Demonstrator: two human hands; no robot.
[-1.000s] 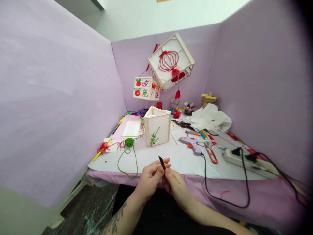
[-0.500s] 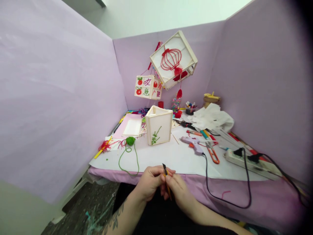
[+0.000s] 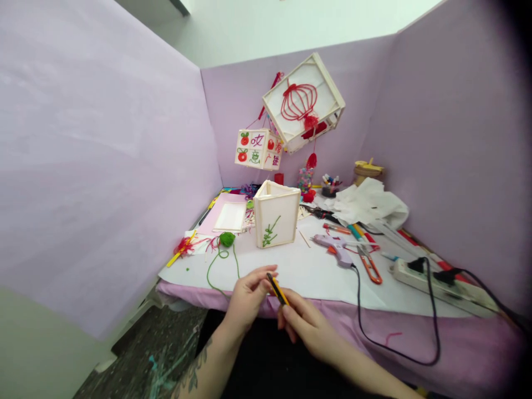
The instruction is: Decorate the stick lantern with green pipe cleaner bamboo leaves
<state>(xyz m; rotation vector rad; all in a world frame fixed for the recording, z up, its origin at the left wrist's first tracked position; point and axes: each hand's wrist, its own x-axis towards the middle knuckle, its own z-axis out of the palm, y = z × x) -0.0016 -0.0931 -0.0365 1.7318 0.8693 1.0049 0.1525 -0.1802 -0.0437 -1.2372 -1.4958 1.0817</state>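
Observation:
My right hand [image 3: 305,321] is closed around a yellow-and-black utility knife [image 3: 278,291], which points up and to the left. At the knife's dark front end, my left hand [image 3: 247,296] has its thumb and fingers on either side of the tip. Whether any blade sticks out is too small to tell. Both hands are above my lap at the table's front edge. Beyond them stands a three-sided white paper lantern [image 3: 277,219] with a green bamboo design. Left of it lies a green yarn ball [image 3: 226,239] with a loose strand.
A glue gun [image 3: 334,248], orange-handled scissors [image 3: 369,266] and a power strip [image 3: 440,285] with a black cord are on the right. Crumpled white sheets [image 3: 368,202] lie behind. Two decorated lanterns, one big [image 3: 303,102] and one small [image 3: 258,148], hang at the back.
The knife has tilted further left and its pointed dark blade shows less. My left hand has shifted slightly away from the right, toward the knife's front end. The view has turned slightly left.

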